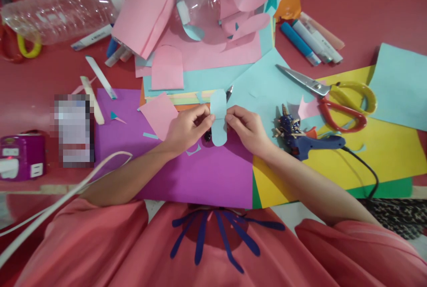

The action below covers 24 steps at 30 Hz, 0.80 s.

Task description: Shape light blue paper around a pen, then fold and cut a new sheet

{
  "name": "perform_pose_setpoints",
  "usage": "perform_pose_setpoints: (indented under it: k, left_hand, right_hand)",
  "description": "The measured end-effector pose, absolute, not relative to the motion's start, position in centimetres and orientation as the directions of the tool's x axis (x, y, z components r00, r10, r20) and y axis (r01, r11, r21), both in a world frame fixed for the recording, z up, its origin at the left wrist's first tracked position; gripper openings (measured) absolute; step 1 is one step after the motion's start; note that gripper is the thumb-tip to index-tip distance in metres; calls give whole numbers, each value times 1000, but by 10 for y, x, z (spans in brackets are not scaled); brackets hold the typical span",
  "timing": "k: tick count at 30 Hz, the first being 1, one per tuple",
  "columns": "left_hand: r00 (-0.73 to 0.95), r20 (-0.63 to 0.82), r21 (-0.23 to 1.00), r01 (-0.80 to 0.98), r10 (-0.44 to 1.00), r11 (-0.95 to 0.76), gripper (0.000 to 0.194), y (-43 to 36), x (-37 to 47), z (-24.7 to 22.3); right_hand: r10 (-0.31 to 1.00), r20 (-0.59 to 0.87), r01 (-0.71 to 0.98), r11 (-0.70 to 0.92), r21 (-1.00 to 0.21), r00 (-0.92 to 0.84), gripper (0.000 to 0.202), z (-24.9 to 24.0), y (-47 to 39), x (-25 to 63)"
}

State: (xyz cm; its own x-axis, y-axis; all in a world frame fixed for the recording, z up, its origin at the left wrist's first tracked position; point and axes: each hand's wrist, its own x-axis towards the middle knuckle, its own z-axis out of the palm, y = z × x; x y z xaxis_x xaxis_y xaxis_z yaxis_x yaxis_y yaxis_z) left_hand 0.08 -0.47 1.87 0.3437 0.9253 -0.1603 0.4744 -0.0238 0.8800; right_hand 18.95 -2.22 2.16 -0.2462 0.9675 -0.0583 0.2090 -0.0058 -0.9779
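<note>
A light blue paper strip [219, 120] with rounded ends stands lengthwise between my hands, a crease across its middle. My left hand [191, 127] pinches its left edge between thumb and fingers. On the opposite edge, my right hand [246, 127] has its thumb and bent forefinger closed on the paper. Behind the strip lies a dark pen [229, 93], mostly covered, its tip showing at the upper right. Purple paper [207, 175] is spread under the hands, with a cut pink piece [159, 115] beside my left hand.
Scissors [320, 89] and a blue glue gun [316, 143] with a black cable lie at the right on yellow paper [393, 144]. Plastic bottles [63, 15], markers [300, 42] and a pink paper roll [145, 9] lie farther back. A phone [74, 129] and white cable [63, 204] are at the left.
</note>
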Motion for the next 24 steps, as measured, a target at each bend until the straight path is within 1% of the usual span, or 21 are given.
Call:
perform_pose_setpoints:
  k: [6, 9, 12, 15, 18, 21, 24]
  left_hand:
    - [419, -86, 856, 495, 904, -148, 36, -4, 3, 21]
    - [433, -66, 847, 500, 899, -178, 37, -3, 4, 21]
    - [419, -70, 850, 500, 905, -166, 35, -3, 3, 20]
    - [402, -93, 871, 476, 911, -122, 33, -4, 1, 18]
    - [350, -107, 894, 443, 930, -64, 37, -4, -1, 16]
    - [336, -97, 926, 375, 937, -39, 36, -3, 0, 13]
    - [311, -9, 967, 244, 950, -71, 29, -2, 2, 10]
  right_hand:
    - [965, -26, 240, 39, -970, -262, 40, 20, -23, 188]
    - [958, -22, 254, 54, -966, -286, 39, 19, -23, 188]
    - [953, -14, 246, 63, -967, -302, 35, 19, -23, 189]
    - [957, -25, 237, 46, -970, -288, 26, 20, -22, 189]
    - [963, -43, 179, 5, -984, -266, 16, 22, -22, 189]
    - [960, -61, 122, -28, -992, -275, 16, 22, -23, 188]
    - [973, -53, 128, -24, -992, -225, 18, 21, -23, 186]
